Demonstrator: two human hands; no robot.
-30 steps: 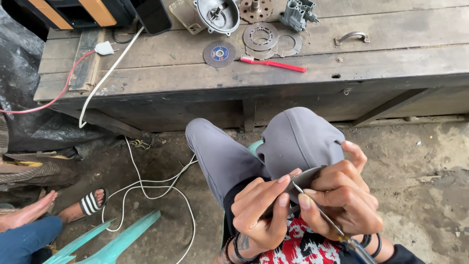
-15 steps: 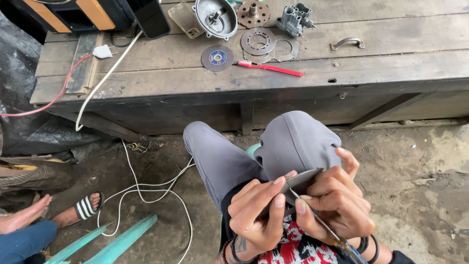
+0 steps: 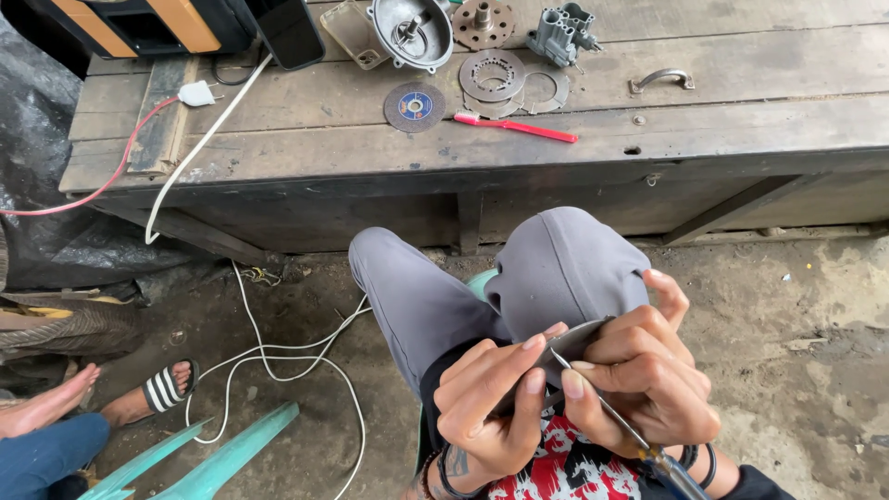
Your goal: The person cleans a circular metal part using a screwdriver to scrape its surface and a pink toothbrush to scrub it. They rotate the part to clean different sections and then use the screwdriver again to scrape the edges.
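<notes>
Above the grey-trousered knees, near the camera, the left hand is pinching a thin curved grey metal plate while the right hand is pressing a slim metal-shafted screwdriver against it, whose tip is likely to skid off the slick edge into the left fingers.

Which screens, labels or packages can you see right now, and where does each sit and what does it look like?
Phone: far left part of the bench, dark blank screen, black rectangle.
Cutting disc: bench middle, grey round disc with blue and yellow centre label.
Case: bench's far left corner, black with orange stripes.
No packages visible.
</notes>
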